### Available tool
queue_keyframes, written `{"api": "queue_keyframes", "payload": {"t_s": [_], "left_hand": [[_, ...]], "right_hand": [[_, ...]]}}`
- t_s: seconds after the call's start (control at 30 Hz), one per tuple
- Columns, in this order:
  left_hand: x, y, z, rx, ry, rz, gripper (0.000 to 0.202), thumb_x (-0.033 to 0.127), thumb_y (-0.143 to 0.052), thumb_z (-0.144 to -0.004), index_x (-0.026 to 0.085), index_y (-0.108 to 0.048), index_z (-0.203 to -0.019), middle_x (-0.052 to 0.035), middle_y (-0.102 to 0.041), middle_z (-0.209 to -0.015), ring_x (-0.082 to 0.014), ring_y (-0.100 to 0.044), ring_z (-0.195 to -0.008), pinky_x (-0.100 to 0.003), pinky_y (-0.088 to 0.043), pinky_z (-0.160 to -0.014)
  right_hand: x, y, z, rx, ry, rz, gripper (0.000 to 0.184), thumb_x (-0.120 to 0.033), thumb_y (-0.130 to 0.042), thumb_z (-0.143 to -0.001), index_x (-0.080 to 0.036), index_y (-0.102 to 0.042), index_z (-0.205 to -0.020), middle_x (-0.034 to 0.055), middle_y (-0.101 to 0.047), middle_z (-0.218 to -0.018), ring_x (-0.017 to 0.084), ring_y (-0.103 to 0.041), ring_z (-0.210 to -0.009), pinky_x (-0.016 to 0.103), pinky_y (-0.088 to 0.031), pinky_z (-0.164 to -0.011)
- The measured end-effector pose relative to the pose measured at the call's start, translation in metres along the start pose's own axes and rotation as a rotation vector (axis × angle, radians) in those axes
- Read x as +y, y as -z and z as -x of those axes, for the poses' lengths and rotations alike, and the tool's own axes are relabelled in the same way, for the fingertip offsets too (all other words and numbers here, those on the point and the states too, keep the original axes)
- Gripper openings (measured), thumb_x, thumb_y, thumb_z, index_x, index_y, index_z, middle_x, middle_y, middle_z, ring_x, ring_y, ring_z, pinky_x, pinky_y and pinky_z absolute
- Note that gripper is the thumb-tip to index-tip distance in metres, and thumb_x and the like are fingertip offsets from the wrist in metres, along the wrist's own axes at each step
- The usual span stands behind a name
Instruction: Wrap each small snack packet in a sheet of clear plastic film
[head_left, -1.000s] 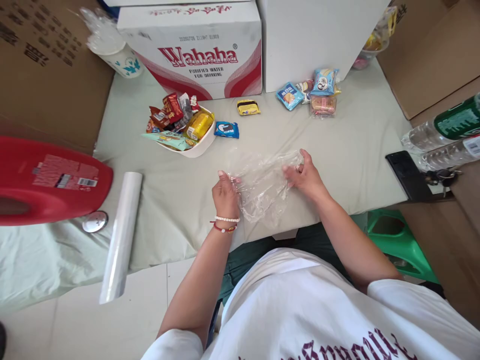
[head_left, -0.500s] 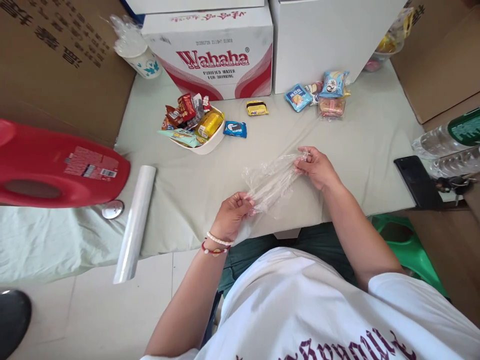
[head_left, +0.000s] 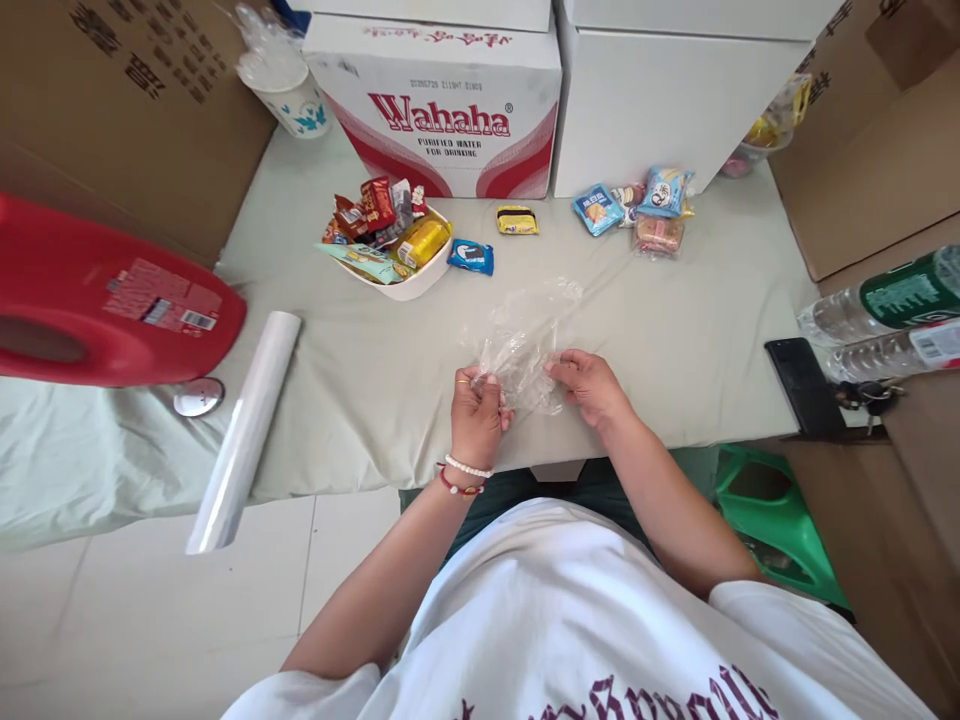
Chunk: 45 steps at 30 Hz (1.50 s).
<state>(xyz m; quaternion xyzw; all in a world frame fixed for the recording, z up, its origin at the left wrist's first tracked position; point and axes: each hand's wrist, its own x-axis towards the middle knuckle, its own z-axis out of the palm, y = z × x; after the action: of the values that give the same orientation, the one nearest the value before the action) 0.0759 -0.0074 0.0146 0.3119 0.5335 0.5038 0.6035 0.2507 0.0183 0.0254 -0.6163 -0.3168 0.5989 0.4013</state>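
Observation:
A crumpled sheet of clear plastic film (head_left: 525, 345) spreads between my two hands, just above the table. My left hand (head_left: 478, 405) is closed on its near left edge, fingers bunched together. On the other side my right hand (head_left: 589, 385) pinches the film between thumb and fingertips. Whether the film is a bag or a flat sheet, I cannot tell. Beyond it lie a blue snack packet (head_left: 471, 257) and a yellow one (head_left: 517, 220). A white bowl (head_left: 412, 287) of wrapped snacks stands at their left.
At left are a roll of clear film (head_left: 244, 430), overhanging the table edge, and a red jug (head_left: 112, 290). More snack packets (head_left: 598, 210) sit by the white boxes (head_left: 675, 110). A phone (head_left: 804, 388), keys (head_left: 870, 395) and bottles (head_left: 900, 290) lie at right.
My hands have come closer together, the right one moving left and toward me. The film, stretched between them before, is now slack and bunched. The view has shifted slightly.

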Motion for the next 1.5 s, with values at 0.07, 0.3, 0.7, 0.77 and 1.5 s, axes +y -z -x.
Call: {"api": "queue_keyframes", "payload": {"t_s": [0.07,0.3,0.7,0.77,1.5], "left_hand": [[0.003,0.007,-0.004,0.003,0.024,0.001,0.048,0.054,-0.076,-0.083,0.026,-0.041,-0.1,0.0157,-0.049,-0.066,-0.0023,-0.037,-0.037,-0.021,-0.043,-0.046],[0.016,0.039,-0.016,0.05,0.023,-0.033,0.048,0.052,-0.084,-0.072,0.022,-0.05,-0.089,0.0126,-0.051,-0.07,-0.0008,-0.035,-0.036,-0.024,-0.044,-0.045],[0.028,0.087,-0.011,0.106,-0.104,-0.874,0.024,0.041,-0.062,-0.088,0.021,-0.065,-0.102,-0.0037,-0.065,-0.077,-0.0222,-0.064,-0.064,-0.033,-0.049,-0.06],[0.025,0.081,-0.006,0.216,-0.299,-1.15,0.035,0.028,-0.06,-0.089,0.019,-0.067,-0.123,-0.0162,-0.072,-0.108,-0.0327,-0.071,-0.098,-0.045,-0.054,-0.083],[0.01,0.078,-0.033,-0.488,-0.687,-1.355,0.053,0.028,-0.04,-0.103,0.02,-0.054,-0.153,-0.0128,-0.048,-0.164,-0.0293,-0.039,-0.157,-0.06,-0.019,-0.131]], "right_hand": [[-0.006,0.006,-0.003,-0.054,-0.052,-0.076,0.052,-0.052,-0.094,-0.055,-0.02,-0.064,-0.082,-0.0057,-0.051,-0.066,0.008,-0.038,-0.054,0.022,-0.023,-0.043],[-0.017,0.028,-0.001,-0.005,0.063,-0.065,0.05,-0.055,-0.094,-0.057,-0.023,-0.061,-0.078,-0.0056,-0.054,-0.069,0.01,-0.048,-0.062,0.022,-0.043,-0.053],[-0.003,0.039,0.006,0.092,0.015,0.173,0.048,-0.061,-0.085,-0.068,-0.023,-0.06,-0.084,-0.0031,-0.06,-0.067,0.015,-0.061,-0.06,0.024,-0.042,-0.046],[0.005,0.039,0.009,0.119,0.065,0.265,0.044,-0.061,-0.08,-0.075,-0.025,-0.058,-0.085,-0.0034,-0.06,-0.066,0.016,-0.06,-0.059,0.026,-0.043,-0.046],[-0.031,0.074,-0.007,0.208,0.046,0.442,0.051,-0.063,-0.078,-0.075,-0.022,-0.072,-0.106,0.0023,-0.073,-0.082,0.019,-0.061,-0.073,0.032,-0.046,-0.068]]}}
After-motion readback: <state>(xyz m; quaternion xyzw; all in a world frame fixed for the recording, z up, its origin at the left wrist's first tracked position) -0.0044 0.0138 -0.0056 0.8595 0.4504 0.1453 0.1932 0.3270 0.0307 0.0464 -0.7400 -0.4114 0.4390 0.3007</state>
